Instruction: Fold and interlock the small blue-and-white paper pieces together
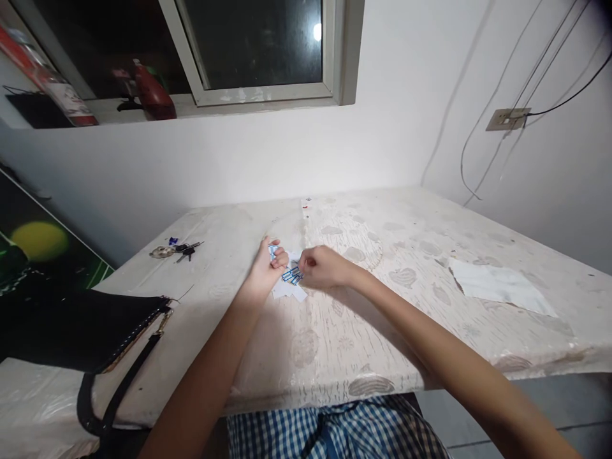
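Centre frame | your left hand (271, 262) is gripping a slip (273, 250) | your right hand (326, 266), grip hidden, is seemingly steadying blue-lined paper (292, 275)

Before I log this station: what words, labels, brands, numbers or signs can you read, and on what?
Nothing is readable.
Bottle label: too blurred.
Blue-marked paper: too small to tell whether it is writing.
Tiny marks near the tablecloth's far edge: too small.

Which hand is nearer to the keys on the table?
Left. The left hand is to the right of the keys, clearly apart from them; the right hand is farther right, beyond the left hand.
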### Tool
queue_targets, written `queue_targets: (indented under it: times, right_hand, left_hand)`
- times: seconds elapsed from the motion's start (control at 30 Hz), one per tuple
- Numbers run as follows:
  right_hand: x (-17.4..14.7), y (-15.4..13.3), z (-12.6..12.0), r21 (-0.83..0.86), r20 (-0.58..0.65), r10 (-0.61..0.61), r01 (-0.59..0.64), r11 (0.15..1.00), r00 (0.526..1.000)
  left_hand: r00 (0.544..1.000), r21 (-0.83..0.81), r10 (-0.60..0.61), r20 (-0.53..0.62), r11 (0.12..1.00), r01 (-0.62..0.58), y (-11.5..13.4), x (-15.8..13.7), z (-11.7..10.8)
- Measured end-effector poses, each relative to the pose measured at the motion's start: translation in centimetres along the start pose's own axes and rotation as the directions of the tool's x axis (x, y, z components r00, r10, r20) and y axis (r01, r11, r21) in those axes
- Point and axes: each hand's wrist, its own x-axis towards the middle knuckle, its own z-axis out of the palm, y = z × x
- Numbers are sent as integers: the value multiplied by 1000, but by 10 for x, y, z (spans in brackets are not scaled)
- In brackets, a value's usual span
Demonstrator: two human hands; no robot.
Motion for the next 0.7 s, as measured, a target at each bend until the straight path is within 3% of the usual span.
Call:
queue_targets:
  times: [0.07, 0.1, 0.2, 0.3, 0.43, 0.7]
  right_hand:
    - [-7, -9, 8, -56, 207, -80, 93, 994, 975]
    - [-10, -15, 14, -148, 225, -78, 113, 983, 971]
    - [-20, -29, 32, -397, 148, -87, 140, 907, 985]
    - [-25, -40, 45, -514, 117, -103, 149, 845, 988]
    - [-27, -44, 50, -560, 131, -108, 164, 812, 985]
    - [-25, -42, 46, -505, 70, -18, 51, 862, 997]
  left_hand:
    - [998, -90, 52, -42, 994, -56, 15, 0, -3]
    - [996, -126, 69, -57, 989, -76, 20, 0, -4]
    - [994, -186, 80, -79, 978, -94, 26, -1, -5]
    - [997, -191, 43, -71, 980, -56, 24, -3, -3]
    - [998, -185, 27, -60, 982, -38, 21, -5, -2]
    - [999, -160, 23, -35, 987, -29, 24, -2, -7]
